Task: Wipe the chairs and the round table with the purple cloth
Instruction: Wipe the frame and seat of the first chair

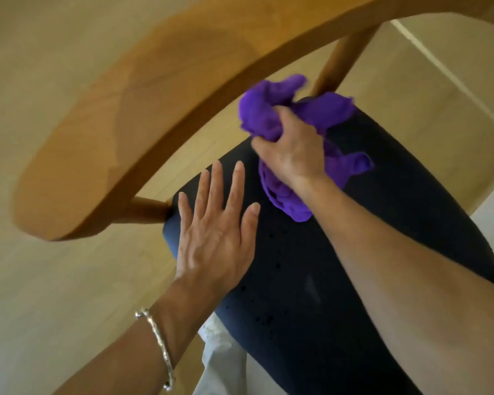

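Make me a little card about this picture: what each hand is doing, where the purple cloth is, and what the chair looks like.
left hand: flat on the dark seat, fingers straight
right hand: grips the bunched purple cloth
purple cloth: on the far part of the seat, by a wooden post
backrest: curved, wooden, above the seat
seat: dark, with small specks
bracelet: silver, on the left wrist

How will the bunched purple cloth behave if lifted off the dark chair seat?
Probably floppy: the bunched purple cloth crumples in folds around the right hand gripping it. Likely light: one hand holds the whole wad, loose ends sticking up. May drag rather than slip on the dark padded chair seat.
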